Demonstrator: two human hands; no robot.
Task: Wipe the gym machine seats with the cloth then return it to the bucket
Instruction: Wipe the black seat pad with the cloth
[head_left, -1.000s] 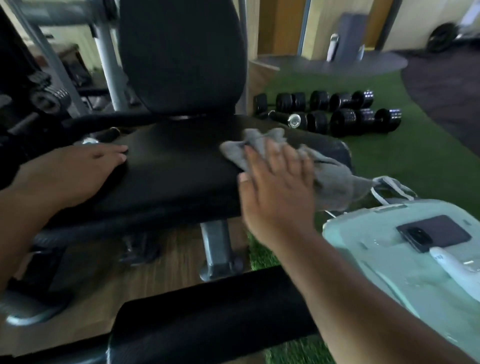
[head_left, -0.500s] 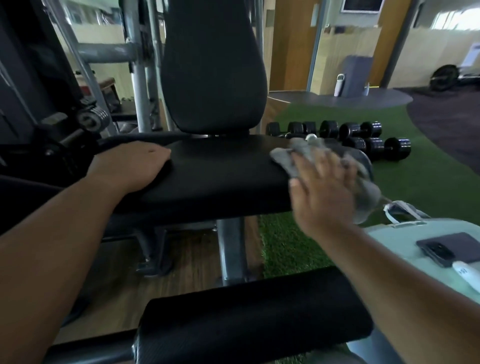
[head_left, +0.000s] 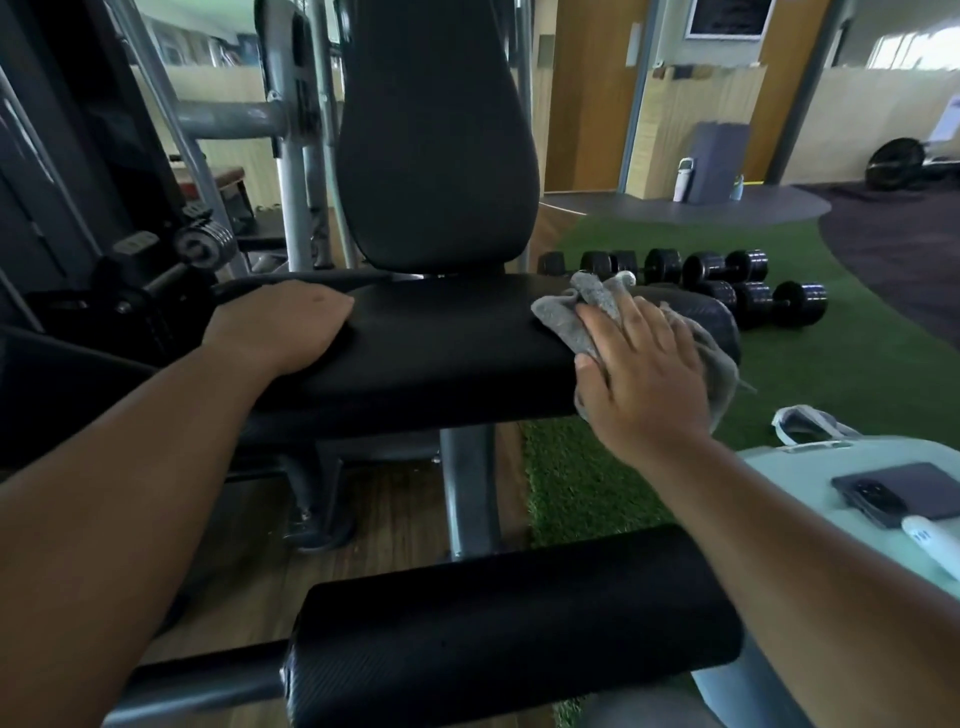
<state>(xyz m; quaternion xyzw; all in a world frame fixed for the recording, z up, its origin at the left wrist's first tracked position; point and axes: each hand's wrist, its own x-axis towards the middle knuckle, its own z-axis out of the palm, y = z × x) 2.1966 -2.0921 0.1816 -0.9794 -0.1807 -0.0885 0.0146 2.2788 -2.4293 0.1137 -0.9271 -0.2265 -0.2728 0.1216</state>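
On the black seat (head_left: 441, 338), a grey cloth (head_left: 569, 319) is pressed flat under the spread right hand (head_left: 644, 374); the left hand (head_left: 283, 325) is laid open, empty, at the seat's left edge.

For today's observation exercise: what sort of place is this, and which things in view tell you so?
Almost certainly a gym. A padded machine seat with an upright backrest, a row of black dumbbells on green turf, and a weight plate far off all point to it.

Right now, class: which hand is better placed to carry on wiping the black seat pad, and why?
The right hand. It already presses the grey cloth flat on the seat pad at its right end. The left hand rests bare on the left edge, holding nothing.
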